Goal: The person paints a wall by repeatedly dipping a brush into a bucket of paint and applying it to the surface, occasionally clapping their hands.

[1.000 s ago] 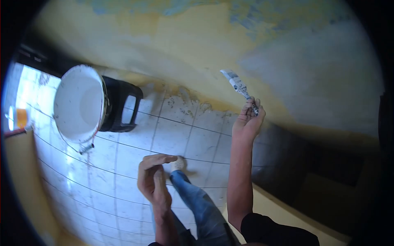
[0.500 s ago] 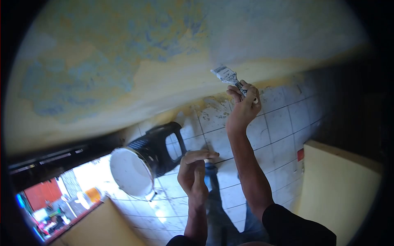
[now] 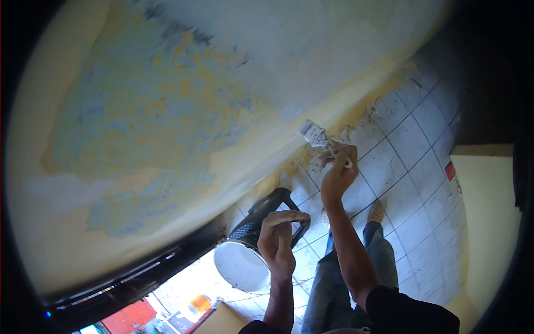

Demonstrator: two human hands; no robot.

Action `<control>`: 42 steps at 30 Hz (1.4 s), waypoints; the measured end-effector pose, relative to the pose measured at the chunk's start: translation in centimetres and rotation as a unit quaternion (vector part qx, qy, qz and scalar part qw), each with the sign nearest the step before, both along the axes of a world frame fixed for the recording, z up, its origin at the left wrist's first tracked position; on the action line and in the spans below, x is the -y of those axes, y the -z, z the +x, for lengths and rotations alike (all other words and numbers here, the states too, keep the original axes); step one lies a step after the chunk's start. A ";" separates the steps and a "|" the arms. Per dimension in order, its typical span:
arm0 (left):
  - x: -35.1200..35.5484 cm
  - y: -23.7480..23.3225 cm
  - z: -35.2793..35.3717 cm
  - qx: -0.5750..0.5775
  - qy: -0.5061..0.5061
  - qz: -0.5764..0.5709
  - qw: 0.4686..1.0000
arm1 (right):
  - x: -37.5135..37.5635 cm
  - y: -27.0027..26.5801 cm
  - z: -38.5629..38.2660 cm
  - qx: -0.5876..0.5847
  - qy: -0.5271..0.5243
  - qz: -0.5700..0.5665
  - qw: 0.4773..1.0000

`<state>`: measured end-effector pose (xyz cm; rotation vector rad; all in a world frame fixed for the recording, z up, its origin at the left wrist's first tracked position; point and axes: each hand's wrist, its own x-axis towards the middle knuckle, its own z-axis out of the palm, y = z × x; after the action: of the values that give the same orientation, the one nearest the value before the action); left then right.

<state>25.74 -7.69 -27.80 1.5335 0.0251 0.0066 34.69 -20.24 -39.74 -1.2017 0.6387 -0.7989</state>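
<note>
A paintbrush (image 3: pixel 315 135) coated in whitish paint is held in my right hand (image 3: pixel 340 170), its bristles pointing up and left close to the wall (image 3: pixel 250 100). Patches of yellow, green, blue and grey-white cover that wall. My left hand (image 3: pixel 278 239) is raised lower down, fingers bent over and thumb upright; whether anything is between them cannot be made out. Behind it, a white round bucket (image 3: pixel 240 266) rests on a dark chair (image 3: pixel 250 228).
The white tiled floor (image 3: pixel 403 147) shows splatters along the wall base. My feet in light clogs (image 3: pixel 376 212) stand on it. At the right is a cream panel (image 3: pixel 486 211); at bottom left, a dark frame (image 3: pixel 133 278), a red object (image 3: pixel 130 317) and an orange-white container (image 3: pixel 198 305).
The view has turned and shifted, so more of the wall and my feet show. The brush remains in my right hand; my left hand keeps much the same bent pose.
</note>
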 end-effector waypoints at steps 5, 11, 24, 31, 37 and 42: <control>1.0 0.4 1.3 0.013 0.068 0.013 0.998 | -1.9 0.1 2.2 0.023 0.022 0.045 0.999; 1.5 0.3 1.5 0.019 0.066 0.005 0.998 | -2.7 -5.8 -1.3 0.132 -0.044 -0.029 0.990; 1.3 -0.7 0.6 0.125 0.060 -0.034 0.990 | -2.5 -8.2 2.3 0.167 0.059 0.205 0.963; 1.5 -2.5 1.6 0.150 0.054 -0.036 0.986 | -2.5 -5.0 1.8 0.061 0.079 0.134 0.986; 1.8 -3.1 1.3 0.161 0.077 -0.036 0.983 | -3.2 -11.7 2.2 0.192 0.031 0.181 0.964; 1.1 -3.9 1.4 0.172 0.082 -0.019 0.981 | -2.7 -7.1 1.2 0.128 0.113 0.139 0.975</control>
<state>27.15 -8.80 -23.89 1.4738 -0.3754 0.1387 35.92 -17.50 -32.67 -0.7634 0.6559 -1.0011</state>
